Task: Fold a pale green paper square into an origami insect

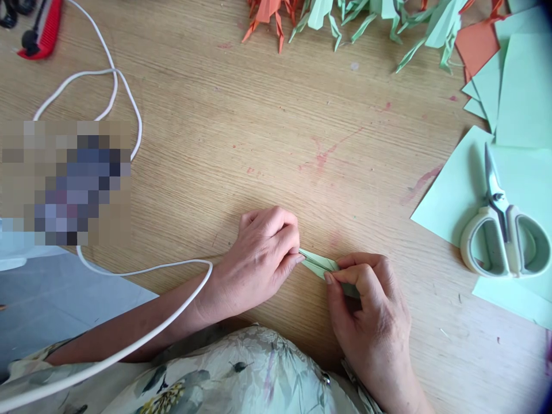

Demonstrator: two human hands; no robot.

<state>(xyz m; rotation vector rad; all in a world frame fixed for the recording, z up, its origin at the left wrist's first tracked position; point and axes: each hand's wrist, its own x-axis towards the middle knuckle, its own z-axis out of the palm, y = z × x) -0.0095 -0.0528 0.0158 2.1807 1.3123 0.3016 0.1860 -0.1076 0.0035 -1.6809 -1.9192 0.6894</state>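
A narrow folded piece of light green paper (318, 263) is stretched between my two hands, just above or on the wooden table near my body. My left hand (269, 253) pinches its pointed left end between thumb and curled fingers, which hide the tip. At the other end, my right hand (371, 305) grips the wider part with thumb and forefinger. A crease or slit runs along the paper's length. Part of its right end is covered by my right fingers.
White-handled scissors (498, 224) lie on green paper sheets (524, 92) at the right. Folded green paper figures (383, 14) and an orange one (269, 14) line the far edge. A white cable (142, 267) crosses my left forearm. A red-and-black tool (45, 31) lies far left.
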